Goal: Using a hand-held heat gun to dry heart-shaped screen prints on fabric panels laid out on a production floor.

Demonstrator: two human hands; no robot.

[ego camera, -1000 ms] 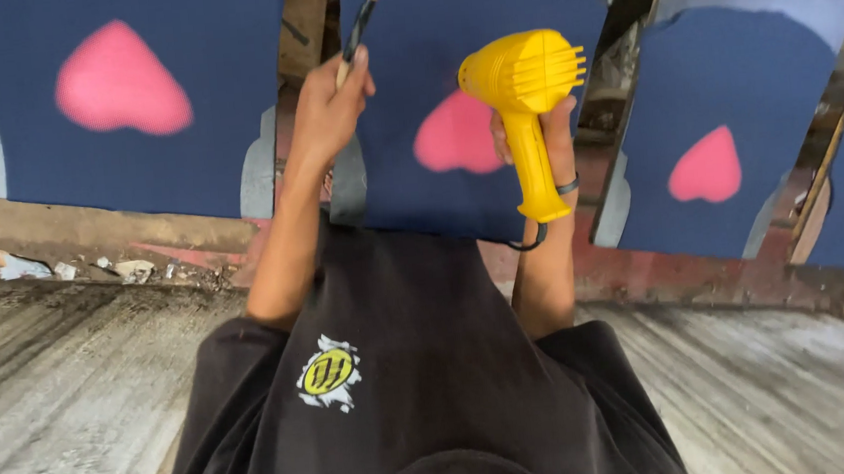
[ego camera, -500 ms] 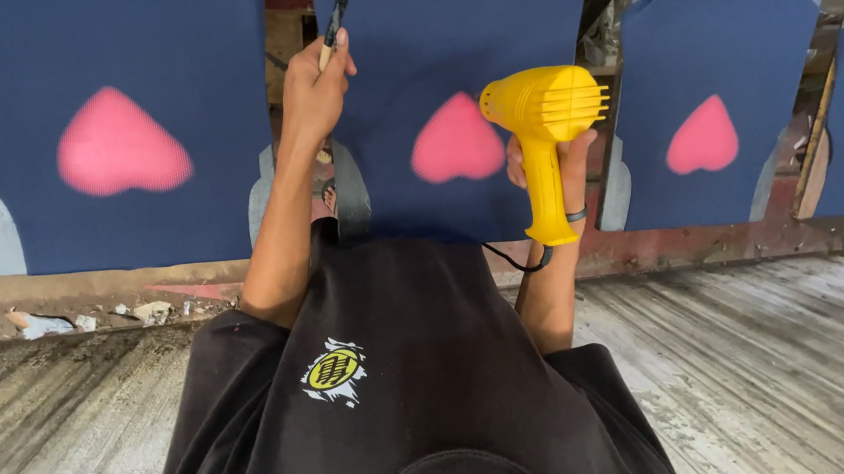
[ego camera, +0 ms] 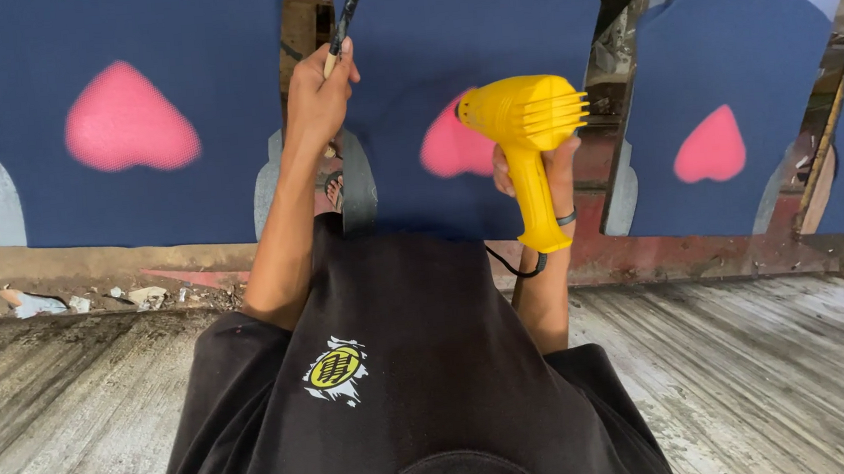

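From the head view, my right hand (ego camera: 549,172) is wrapped around the handle of a yellow heat gun (ego camera: 526,128), its nozzle aimed at the pink heart (ego camera: 450,147) on the middle navy panel (ego camera: 466,33). My left hand (ego camera: 318,93) is raised, fingers closed around a thin stick (ego camera: 343,21).

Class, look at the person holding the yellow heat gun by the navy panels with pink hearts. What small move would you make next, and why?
Probably swing the yellow heat gun slightly left, onto the pink heart of the middle panel. The right hand holds the gun with its nozzle at the heart's edge, and the left hand grips a thin stick clear of it.
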